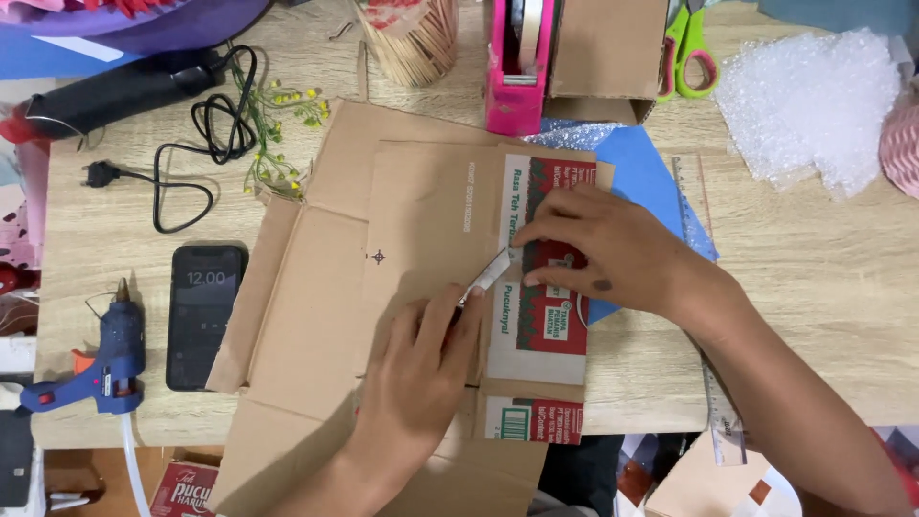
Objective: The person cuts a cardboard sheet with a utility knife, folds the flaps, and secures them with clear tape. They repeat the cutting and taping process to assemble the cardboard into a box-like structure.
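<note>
A flattened brown cardboard box (325, 287) with a red, green and white printed panel (541, 330) lies on the wooden table. My left hand (421, 373) grips a utility knife (488, 276), its blade pointing up-right onto the printed panel's left edge. My right hand (603, 249) rests flat on the printed panel, fingertips beside the blade tip, pressing the cardboard down. A blue sheet (641, 172) shows from under the cardboard beneath my right hand.
A black phone (204, 314) and a blue glue gun (105, 359) lie at left. A black cord (191, 163), pink tape dispenser (517, 67), green scissors (691, 48), bubble wrap (814, 105) and a clear ruler (720, 402) surround the cardboard.
</note>
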